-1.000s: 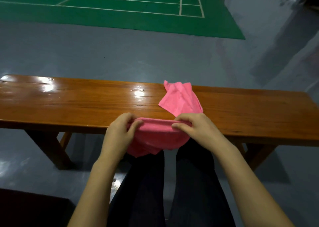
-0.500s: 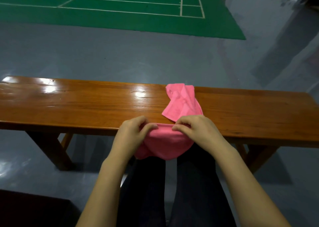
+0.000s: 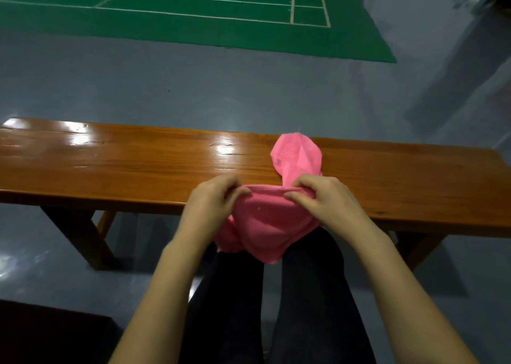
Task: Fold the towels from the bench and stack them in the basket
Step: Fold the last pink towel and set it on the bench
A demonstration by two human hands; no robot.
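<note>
Pink towel (image 3: 265, 225) hangs over the surface (image 3: 110, 170) near edge at about 6 o'clock, its top edge pinched by left hand (image 3: 213, 200) and right hand (image 3: 323, 197), which should pull that edge taut and level before folding.

Left hand (image 3: 211, 202) and right hand (image 3: 325, 199) close together, fingers (image 3: 297, 196) curled, pinching.

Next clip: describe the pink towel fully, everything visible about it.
The pink towel is one plain, soft-looking cloth, unfolded and rumpled. Its far end lies bunched on the wooden bench; the rest spills over the bench's near edge and hangs in front of the person's dark-clad legs. A rolled or gathered upper edge runs between the hands: the left hand and the right hand each pinch it there. No basket is in view.
</note>
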